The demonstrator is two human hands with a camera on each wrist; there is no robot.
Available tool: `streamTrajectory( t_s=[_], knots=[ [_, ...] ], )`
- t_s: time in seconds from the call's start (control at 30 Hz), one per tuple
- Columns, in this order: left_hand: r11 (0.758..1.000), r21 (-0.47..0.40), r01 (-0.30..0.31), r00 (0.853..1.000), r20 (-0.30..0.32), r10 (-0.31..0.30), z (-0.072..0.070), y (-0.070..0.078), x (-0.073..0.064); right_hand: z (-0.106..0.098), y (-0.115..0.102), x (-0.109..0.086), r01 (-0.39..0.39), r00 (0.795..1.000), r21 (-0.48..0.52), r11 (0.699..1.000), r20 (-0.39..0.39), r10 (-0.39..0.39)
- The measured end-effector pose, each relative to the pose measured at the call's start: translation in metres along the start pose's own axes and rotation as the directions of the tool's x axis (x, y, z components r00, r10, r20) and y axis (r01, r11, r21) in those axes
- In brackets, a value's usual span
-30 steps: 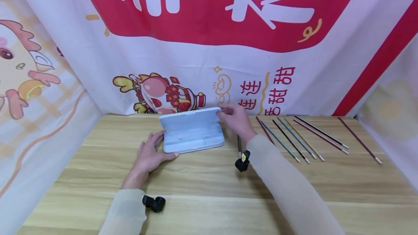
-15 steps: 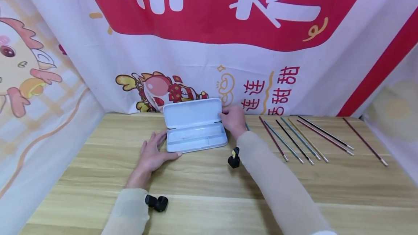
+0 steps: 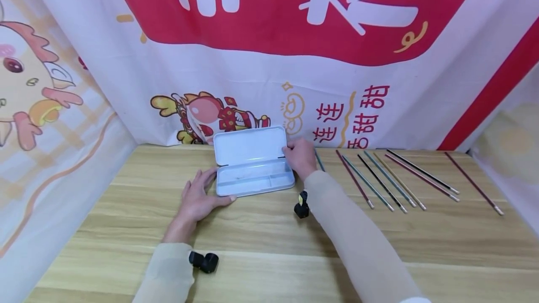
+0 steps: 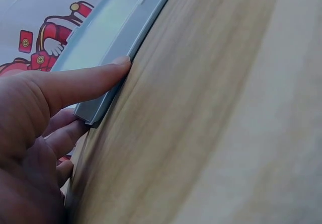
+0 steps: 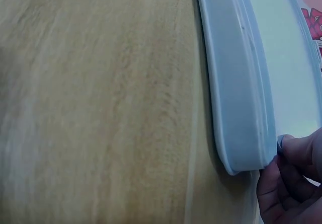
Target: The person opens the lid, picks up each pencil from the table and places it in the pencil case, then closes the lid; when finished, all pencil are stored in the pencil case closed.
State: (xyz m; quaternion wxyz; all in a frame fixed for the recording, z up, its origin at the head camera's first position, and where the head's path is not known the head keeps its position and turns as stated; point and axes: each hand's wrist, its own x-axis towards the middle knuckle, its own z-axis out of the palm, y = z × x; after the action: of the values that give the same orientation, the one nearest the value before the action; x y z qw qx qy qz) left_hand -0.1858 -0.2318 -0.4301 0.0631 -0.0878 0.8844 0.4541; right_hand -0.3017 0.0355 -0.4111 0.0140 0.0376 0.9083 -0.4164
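Observation:
A light blue pencil case [image 3: 243, 185] lies on the table near the cloth backdrop, its lid [image 3: 250, 146] raised and leaning back. Its tray has a long divider and a short compartment at the right, with no pencils inside. My left hand [image 3: 197, 202] holds the case's left end, thumb on the front edge and fingers around the side. At the right end, my right hand [image 3: 301, 158] pinches the lid's lower corner by the hinge. In the right wrist view, the thumb [image 5: 299, 148] lies against the inside of the lid and the fingers are partly hidden.
Several pencils lie slanted to the right of the case, among them a dark red pencil [image 3: 355, 179] and a yellow pencil [image 3: 400, 181]. A teal pencil [image 3: 320, 160] is partly behind my right wrist. A printed cloth [image 3: 261, 78] hangs right behind the case.
The lid has swung from leaning forward over the tray to standing back. My right hand has moved with it, down to the hinge corner. The left hand keeps its hold.

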Motion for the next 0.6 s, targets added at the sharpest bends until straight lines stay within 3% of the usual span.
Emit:
streamTrajectory(
  t_s=[0.3, 0.4, 0.6],
  knots=[
    [1.000, 0.009, 0.006, 1.000, 0.007, -0.006, 0.000, -0.002, -0.002, -0.016, 0.005, -0.010, 0.083, 0.994, -0.002, 0.997, 0.065, -0.083],
    [1.000, 0.007, 0.017, 1.000, 0.012, -0.017, 0.000, -0.002, -0.002, -0.037, 0.007, -0.017, 0.100, 0.992, 0.048, 0.994, 0.069, -0.103],
    [1.000, 0.006, 0.000, 1.000, 0.014, 0.000, 0.000, 0.000, -0.001, -0.091, 0.023, -0.035, 0.095, 0.995, 0.125, 0.988, -0.020, -0.093]
  ],
)
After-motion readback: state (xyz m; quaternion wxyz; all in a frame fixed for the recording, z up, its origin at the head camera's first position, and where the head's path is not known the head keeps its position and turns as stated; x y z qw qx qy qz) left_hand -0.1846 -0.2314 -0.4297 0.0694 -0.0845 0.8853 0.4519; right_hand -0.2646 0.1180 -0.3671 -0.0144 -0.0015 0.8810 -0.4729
